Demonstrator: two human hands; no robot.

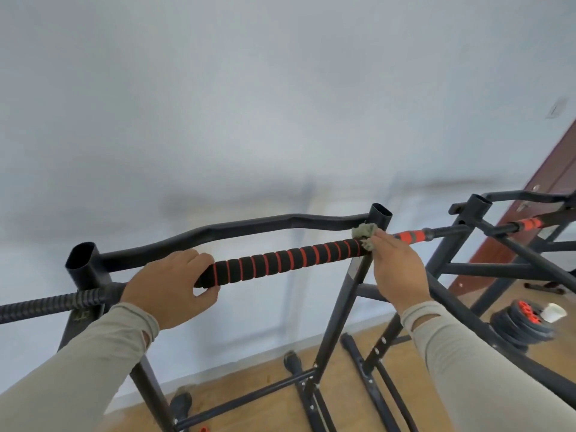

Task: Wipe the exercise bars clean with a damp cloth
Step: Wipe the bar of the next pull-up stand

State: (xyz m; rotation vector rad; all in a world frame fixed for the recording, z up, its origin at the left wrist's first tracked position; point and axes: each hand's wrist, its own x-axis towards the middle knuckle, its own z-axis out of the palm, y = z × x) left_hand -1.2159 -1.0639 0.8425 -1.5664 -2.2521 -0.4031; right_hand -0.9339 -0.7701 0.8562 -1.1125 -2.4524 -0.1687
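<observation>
A black exercise bar with red-ringed foam grip [280, 260] runs across a black steel stand [352, 288], from lower left up to the right. My left hand [174, 285] grips the left end of the foam, fingers curled over it. My right hand [396, 266] presses a small grey-green cloth [364, 233] against the foam's right end, by the stand's open upright tube [381, 215]. Most of the cloth is hidden under my fingers. Behind the bar runs a bent black crossbar [237, 229].
A second black stand [486, 244] with a red-gripped bar [414, 236] stands to the right. Black weight plates [517, 325] with a white cup [553, 311] lie on the wooden floor. A white wall is ahead, a brown door [548, 188] at far right.
</observation>
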